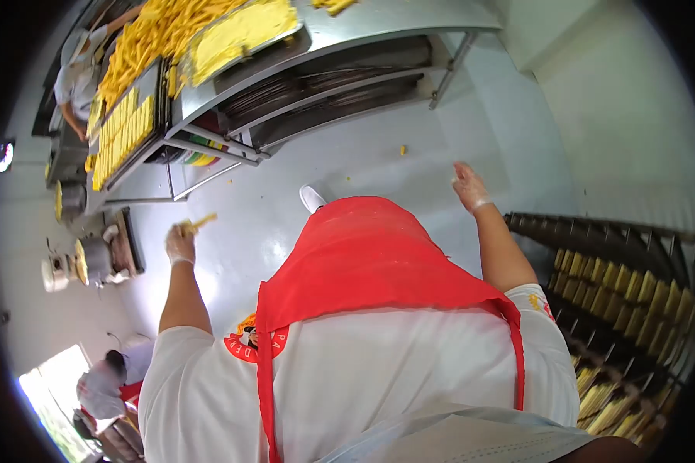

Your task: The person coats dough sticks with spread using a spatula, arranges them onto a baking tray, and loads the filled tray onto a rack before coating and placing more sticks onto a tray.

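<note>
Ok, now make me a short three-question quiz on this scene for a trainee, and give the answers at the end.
1. Which of the wearer's own hands holds a yellow stick?
2. What colour is the wearer's apron? A) blue, B) red, C) green.
3. True or false: a yellow piece lies on the floor.

Key:
1. The left hand.
2. B.
3. True.
</note>
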The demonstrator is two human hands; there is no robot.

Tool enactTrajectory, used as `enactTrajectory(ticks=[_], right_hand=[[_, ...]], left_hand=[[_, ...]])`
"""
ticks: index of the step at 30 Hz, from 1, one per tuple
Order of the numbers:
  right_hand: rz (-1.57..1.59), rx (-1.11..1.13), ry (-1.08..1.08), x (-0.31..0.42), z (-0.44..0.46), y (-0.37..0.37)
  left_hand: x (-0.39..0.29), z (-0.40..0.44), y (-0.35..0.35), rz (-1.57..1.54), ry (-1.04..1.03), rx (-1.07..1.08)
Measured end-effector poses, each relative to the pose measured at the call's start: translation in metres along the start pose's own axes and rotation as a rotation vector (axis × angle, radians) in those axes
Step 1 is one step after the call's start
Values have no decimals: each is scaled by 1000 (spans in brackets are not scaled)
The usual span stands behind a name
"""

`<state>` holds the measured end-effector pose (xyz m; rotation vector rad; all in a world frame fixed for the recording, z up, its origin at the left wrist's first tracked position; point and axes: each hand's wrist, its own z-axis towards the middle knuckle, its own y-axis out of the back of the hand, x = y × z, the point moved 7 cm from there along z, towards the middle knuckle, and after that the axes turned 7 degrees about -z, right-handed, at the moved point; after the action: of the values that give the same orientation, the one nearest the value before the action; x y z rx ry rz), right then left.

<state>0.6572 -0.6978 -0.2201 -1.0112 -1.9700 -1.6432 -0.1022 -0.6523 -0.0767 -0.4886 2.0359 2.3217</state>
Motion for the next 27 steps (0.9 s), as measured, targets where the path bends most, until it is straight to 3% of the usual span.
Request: enactTrajectory(ticks=[2,4,6,8,10,14,16,17,18,20,22,24,27], right_hand=[[-153,-25,193,116,48,6],[-316,-88,442,226,81,-3],[-393,-129,652,334,111,-21],[-376,-122,746,412,142,-52],[-434,-245,852,471,176,-85],[-521,-335,825,538,239,-129],[-323,-167,699,560,268,-132],[-200,-362,857,576,272,-124],[-43,-330,680,570,293,-121],[334,-315,545,570,329,-112],[323,-371,515,574,355,-109],[416,-128,624,596,360,-124],[191,-117,751,597,379,-129]], left_hand=[[13,53,8,-452,73,-107],[-28,98,38,-174,-191,-232],[-64,146,60,-411,-322,-276],[-90,200,63,-958,-241,-192],[-110,248,70,-624,-397,-150],[-137,314,58,-634,-409,-59],[-141,339,43,-659,-396,19],[-138,348,33,-721,-378,18],[-135,356,24,-782,-359,17],[-139,361,22,-793,-317,17],[-146,366,19,-739,-333,16],[-148,374,11,-809,-323,42],[-154,381,2,-704,-383,70]])
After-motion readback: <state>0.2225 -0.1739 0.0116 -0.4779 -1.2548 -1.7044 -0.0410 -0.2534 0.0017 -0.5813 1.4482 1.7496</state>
